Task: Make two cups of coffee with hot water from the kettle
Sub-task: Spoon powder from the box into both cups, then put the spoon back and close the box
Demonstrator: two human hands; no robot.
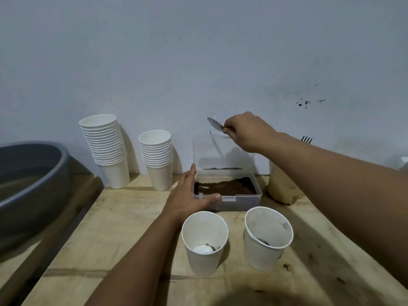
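Two cups (236,239) near, left hand (187,195) steadying coffee box (227,191), right hand (245,131) holding spoon (214,124) above

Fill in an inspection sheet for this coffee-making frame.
Surface: wooden table, stained at right.
Job's things: two paper cups with some contents; open coffee box; no kettle seen.
Clutter: two cup stacks, brown bag, fork.
Grippers: left hand steadies the box; right hand holds a spoon.
Cables: nothing seen.
Surroundings: grey basin, marked wall.
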